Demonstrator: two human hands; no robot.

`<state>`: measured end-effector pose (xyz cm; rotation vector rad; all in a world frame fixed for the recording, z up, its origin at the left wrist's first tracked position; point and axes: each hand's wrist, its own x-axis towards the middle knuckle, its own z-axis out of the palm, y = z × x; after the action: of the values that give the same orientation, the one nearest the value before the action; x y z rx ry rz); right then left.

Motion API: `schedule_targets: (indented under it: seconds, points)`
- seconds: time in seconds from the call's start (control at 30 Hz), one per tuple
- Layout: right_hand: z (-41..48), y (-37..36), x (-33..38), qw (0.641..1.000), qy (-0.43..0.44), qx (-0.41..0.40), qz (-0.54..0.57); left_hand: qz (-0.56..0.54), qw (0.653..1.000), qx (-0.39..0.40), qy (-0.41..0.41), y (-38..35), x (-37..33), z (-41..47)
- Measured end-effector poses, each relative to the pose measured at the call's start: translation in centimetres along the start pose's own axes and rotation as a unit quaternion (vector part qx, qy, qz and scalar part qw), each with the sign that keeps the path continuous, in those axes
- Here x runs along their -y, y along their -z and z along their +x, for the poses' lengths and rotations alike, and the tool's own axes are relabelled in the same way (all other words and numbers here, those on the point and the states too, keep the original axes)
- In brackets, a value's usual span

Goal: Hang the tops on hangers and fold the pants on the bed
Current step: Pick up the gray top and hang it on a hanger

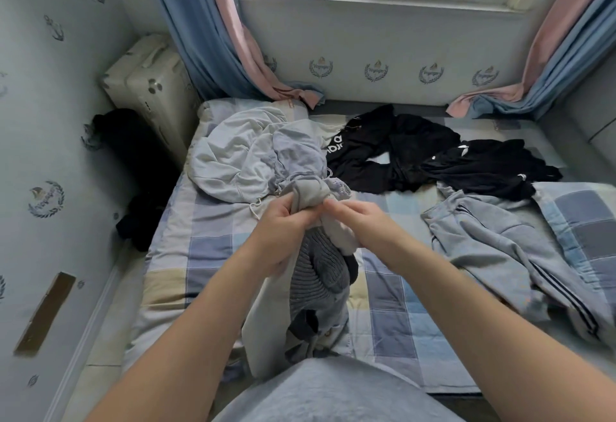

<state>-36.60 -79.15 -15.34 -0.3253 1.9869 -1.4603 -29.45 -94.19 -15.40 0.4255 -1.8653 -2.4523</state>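
My left hand (278, 238) grips a bunched grey garment (313, 275) with dark ribbed knit parts, held up over the bed (206, 241). My right hand (360, 221) pinches the pale upper end of the same bundle. Behind it a light grey hoodie (240, 158) lies crumpled at the bed's far left. Black tops with white lettering (376, 151) and a black garment with white marks (486, 165) are spread at the far middle and right. Grey pants with dark side stripes (506, 248) lie rumpled on the right. No hanger is visible.
A checked pillow (580, 221) sits at the right edge. A cream suitcase (150, 88) and dark clothes (140, 168) stand in the gap left of the bed. Blue and pink curtains (213, 28) hang beside the window at the far wall.
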Motion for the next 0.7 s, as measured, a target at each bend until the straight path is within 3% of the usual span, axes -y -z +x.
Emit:
schedule_targets:
  seconds: [0.1,0.2,0.4,0.47,0.6,0.7]
  points:
    - [0.5,0.2,0.0,0.994,-0.01,0.022,0.106,0.05,0.998,0.025,0.008,0.1,0.1,-0.7]
    - [0.6,0.6,-0.1,0.991,-0.013,0.04,0.126,0.059,0.998,0.031,0.014,0.4,0.3,-1.3]
    - [0.2,-0.1,-1.2,0.976,-0.176,0.102,-0.073,0.011,1.0,-0.018,0.0,1.2,0.2,-1.3]
    - [-0.1,-0.4,-1.5,0.982,-0.144,0.121,-0.034,-0.013,1.0,-0.028,-0.003,1.3,0.2,-1.2]
    - [0.3,-0.7,-1.5,0.999,0.014,0.037,0.035,-0.02,1.0,-0.015,-0.007,1.3,0.4,-1.0]
    - [0.4,-0.7,-0.9,0.996,0.092,-0.021,-0.001,0.092,0.994,-0.054,-0.032,1.5,1.0,-0.8]
